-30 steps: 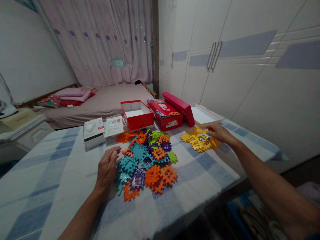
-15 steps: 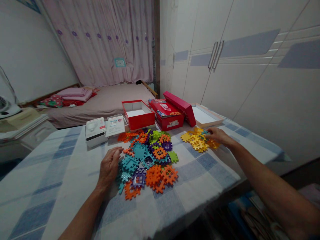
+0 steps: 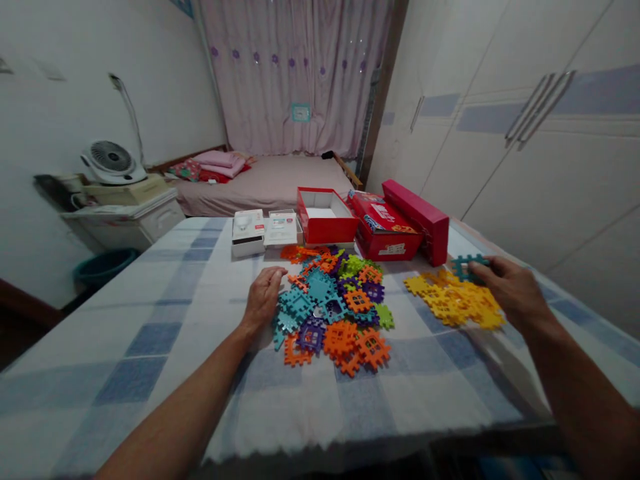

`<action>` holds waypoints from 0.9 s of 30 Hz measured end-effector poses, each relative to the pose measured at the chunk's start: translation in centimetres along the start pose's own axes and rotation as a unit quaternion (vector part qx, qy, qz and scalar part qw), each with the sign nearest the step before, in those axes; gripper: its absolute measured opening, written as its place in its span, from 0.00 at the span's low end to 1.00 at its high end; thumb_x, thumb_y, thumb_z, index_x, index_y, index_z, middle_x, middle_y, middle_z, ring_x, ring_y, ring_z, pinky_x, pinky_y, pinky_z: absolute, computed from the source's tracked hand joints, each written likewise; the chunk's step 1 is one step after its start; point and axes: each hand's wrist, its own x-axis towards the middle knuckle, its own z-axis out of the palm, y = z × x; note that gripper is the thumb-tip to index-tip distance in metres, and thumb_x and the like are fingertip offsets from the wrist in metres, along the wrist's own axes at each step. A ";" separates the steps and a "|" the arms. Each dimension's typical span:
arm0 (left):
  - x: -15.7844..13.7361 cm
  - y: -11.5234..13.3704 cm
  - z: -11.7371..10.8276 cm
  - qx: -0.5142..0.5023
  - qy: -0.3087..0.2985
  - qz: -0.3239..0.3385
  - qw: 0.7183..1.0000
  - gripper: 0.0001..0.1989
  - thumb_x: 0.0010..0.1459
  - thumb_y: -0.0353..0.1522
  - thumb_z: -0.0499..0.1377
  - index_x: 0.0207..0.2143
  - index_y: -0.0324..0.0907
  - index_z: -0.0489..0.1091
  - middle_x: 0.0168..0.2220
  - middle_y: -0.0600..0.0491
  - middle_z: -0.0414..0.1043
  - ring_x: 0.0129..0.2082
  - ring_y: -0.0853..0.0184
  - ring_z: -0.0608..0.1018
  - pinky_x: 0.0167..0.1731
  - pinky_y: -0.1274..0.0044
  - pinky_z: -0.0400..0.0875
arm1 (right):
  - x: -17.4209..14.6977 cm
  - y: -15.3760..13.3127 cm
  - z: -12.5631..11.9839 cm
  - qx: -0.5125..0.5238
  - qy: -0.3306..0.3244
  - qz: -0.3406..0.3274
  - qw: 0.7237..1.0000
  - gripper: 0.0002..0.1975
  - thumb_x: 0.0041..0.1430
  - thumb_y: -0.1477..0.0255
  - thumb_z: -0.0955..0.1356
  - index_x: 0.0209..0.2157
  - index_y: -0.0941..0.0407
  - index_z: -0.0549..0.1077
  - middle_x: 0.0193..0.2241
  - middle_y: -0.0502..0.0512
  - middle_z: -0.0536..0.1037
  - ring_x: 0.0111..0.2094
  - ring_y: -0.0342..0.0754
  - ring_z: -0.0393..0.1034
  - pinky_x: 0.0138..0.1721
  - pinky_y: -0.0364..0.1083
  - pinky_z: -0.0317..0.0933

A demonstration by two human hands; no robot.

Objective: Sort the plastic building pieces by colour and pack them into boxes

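Observation:
Raised just over a pile of yellow interlocking plastic blocks (image 3: 453, 300), my right hand (image 3: 513, 287) pinches a teal block (image 3: 469, 266) with notched edges. My left hand (image 3: 263, 298) rests on the table, fingers curled in and nothing visible in them. It lies beside the left edge of a mixed heap of blocks, near teal blocks (image 3: 297, 303). In the heap are also orange blocks (image 3: 359, 301), purple blocks (image 3: 313, 335) and green blocks (image 3: 385, 317), many overlapping, some with window-like cut-outs.
Behind the heap stand an open red box (image 3: 327, 230), a red printed box (image 3: 390, 237), a long pinkish-red lid (image 3: 417, 217) leaning on it, and small white boxes (image 3: 249, 247). A checked cloth (image 3: 150, 320) covers the table. A wardrobe (image 3: 500, 180) lines the right side.
My right hand has lifted the teal block up from the yellow pile. The camera view has turned to the left. My left hand stays beside the heap.

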 end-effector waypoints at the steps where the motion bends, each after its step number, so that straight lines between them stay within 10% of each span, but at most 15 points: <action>1: 0.0 0.0 0.0 -0.006 0.001 -0.004 1.000 0.21 0.60 0.45 0.49 0.40 0.40 0.73 0.46 0.46 0.71 0.45 0.60 0.74 0.41 0.69 0.74 | -0.5 -1.3 1.2 0.051 -0.026 0.019 0.998 0.17 0.49 0.56 0.68 0.32 0.55 0.73 0.27 0.55 0.74 0.28 0.48 0.67 0.31 0.48 0.60; 9: 0.1 0.0 -0.2 0.016 0.001 0.007 1.000 0.20 0.60 0.43 0.49 0.39 0.40 0.73 0.44 0.47 0.72 0.45 0.61 0.75 0.44 0.69 0.72 | -4.4 -10.5 11.5 0.122 -0.274 -0.125 0.946 0.16 0.57 0.58 0.64 0.37 0.57 0.73 0.30 0.51 0.75 0.31 0.44 0.68 0.34 0.44 0.62; 16: 0.2 -0.6 0.0 -0.001 -0.007 -0.016 1.000 0.20 0.61 0.44 0.48 0.38 0.40 0.73 0.45 0.46 0.72 0.44 0.61 0.76 0.43 0.69 0.73 | -4.1 -11.9 18.5 -0.164 -0.215 -0.243 0.932 0.21 0.62 0.60 0.62 0.52 0.57 0.70 0.57 0.65 0.64 0.59 0.58 0.56 0.57 0.57 0.53; 22: 0.3 -0.5 0.0 0.028 -0.011 -0.011 0.999 0.19 0.62 0.42 0.47 0.39 0.41 0.73 0.43 0.47 0.72 0.45 0.61 0.75 0.47 0.67 0.70 | -6.9 -13.4 20.7 -0.157 -0.277 -0.274 0.908 0.27 0.63 0.58 0.61 0.59 0.57 0.63 0.64 0.65 0.54 0.65 0.60 0.43 0.60 0.61 0.48; 27: 0.2 -0.2 -0.2 0.017 -0.007 -0.014 1.000 0.21 0.62 0.44 0.47 0.39 0.41 0.73 0.41 0.47 0.73 0.42 0.62 0.75 0.45 0.69 0.71 | -9.6 -15.3 19.7 -0.077 -0.384 -0.322 0.862 0.30 0.62 0.60 0.62 0.63 0.54 0.55 0.60 0.61 0.62 0.60 0.56 0.54 0.57 0.60 0.53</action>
